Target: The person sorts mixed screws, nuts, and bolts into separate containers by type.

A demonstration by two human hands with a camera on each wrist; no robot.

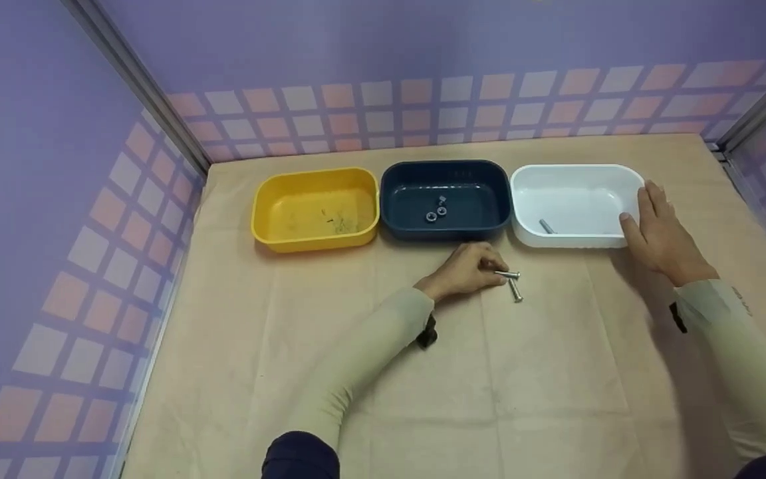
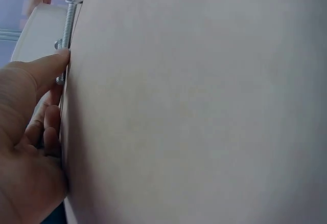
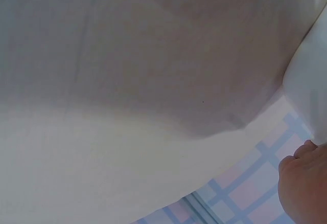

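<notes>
In the head view my left hand (image 1: pixel 466 269) is low over the cloth, in front of the dark blue bin. Its thumb and fingers pinch a silver bolt (image 1: pixel 509 274), whose threaded shank and flat head (image 2: pixel 74 1) stick out past the thumb in the left wrist view. A second bolt (image 1: pixel 516 291) lies right by the fingertips. Over at the right, my right hand (image 1: pixel 665 236) rests against the right end of the white bin (image 1: pixel 579 242), fingers straight and thumb at the rim. One more bolt (image 1: pixel 546 226) is inside that bin.
The dark blue bin (image 1: pixel 446 235) in the middle contains several nuts (image 1: pixel 431 217). Left of it stands a yellow bin (image 1: pixel 316 245) with small dark marks on its floor. All three bins form a row on a beige cloth (image 1: pixel 383 372), with patterned panels (image 1: pixel 383 40) behind and beside.
</notes>
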